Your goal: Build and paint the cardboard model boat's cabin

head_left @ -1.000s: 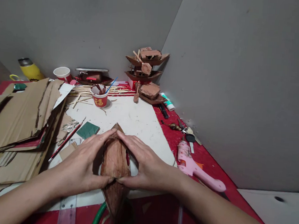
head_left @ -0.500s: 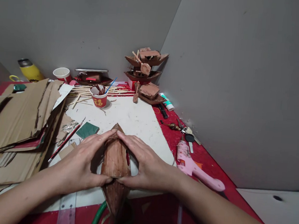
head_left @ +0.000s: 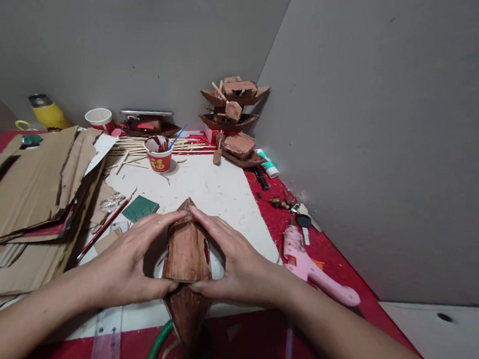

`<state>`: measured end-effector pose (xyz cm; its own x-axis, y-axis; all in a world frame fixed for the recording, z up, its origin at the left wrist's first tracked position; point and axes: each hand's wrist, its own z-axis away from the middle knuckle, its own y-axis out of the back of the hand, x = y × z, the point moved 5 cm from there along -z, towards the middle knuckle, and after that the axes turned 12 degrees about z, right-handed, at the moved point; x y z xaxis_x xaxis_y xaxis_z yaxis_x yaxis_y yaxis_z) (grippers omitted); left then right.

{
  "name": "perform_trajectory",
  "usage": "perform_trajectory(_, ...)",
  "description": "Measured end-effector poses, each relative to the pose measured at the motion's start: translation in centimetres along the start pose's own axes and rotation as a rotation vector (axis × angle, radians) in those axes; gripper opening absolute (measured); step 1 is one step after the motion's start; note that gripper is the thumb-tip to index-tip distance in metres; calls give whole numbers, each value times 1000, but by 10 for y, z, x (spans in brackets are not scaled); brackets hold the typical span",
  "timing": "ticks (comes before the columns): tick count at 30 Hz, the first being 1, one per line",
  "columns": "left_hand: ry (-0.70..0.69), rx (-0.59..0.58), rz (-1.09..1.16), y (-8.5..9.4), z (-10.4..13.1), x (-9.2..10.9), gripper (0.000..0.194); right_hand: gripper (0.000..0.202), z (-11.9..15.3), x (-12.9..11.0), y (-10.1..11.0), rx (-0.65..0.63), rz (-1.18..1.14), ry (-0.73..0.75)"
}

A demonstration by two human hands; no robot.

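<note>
Between my two hands is a small brown model boat (head_left: 188,253) with pointed ends and a curved cabin roof, its near tip toward me. My left hand (head_left: 140,257) grips its left side, thumb at the near edge of the roof and fingers at the far edge. On the other side my right hand (head_left: 232,257) holds it the same way, thumb and fingertips meeting the left ones. A dark opening shows in the cabin's right wall. A green cord or handle (head_left: 157,348) curves below the near tip.
Torn cardboard (head_left: 25,183) piles up on the left. A red paper cup (head_left: 159,161) with brown paint and a brush stands beyond the boat, near thin sticks (head_left: 133,147). More model boats (head_left: 236,145) sit in the back corner. On the right lie a pink glue gun (head_left: 318,278) and keys (head_left: 303,219).
The boat has turned and shifted very slightly to the right, showing a little more of its roof. Both hands keep their hold on it.
</note>
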<state>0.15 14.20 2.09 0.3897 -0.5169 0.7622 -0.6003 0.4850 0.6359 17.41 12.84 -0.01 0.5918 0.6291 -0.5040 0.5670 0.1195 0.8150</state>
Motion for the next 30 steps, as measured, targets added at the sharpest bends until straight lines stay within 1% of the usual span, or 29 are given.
perform_trajectory(3,-4,9,-21,1,0,0,85,110,-1,-2,0,-3,8,12)
perform_trajectory(5,2,3,-25,1,0,0,86,111,-2,-3,1,-2,17,16)
perform_trajectory(11,33,-52,-39,-2,1,2,101,111,0,-3,-1,3,52,33)
perform_trajectory(13,43,-43,-35,-3,1,1,103,112,1,-3,-1,-5,64,43)
perform_trajectory(17,30,-3,-5,-3,1,-1,101,113,3,-4,0,-30,58,52)
perform_trajectory(22,0,5,25,-2,-1,-3,103,117,3,-4,5,-41,80,56)
perform_trajectory(26,-27,15,13,-4,-2,-5,103,113,4,-4,5,-30,106,80)
perform_trajectory(30,-28,35,48,-4,-1,-5,101,110,4,-4,5,-24,102,68)
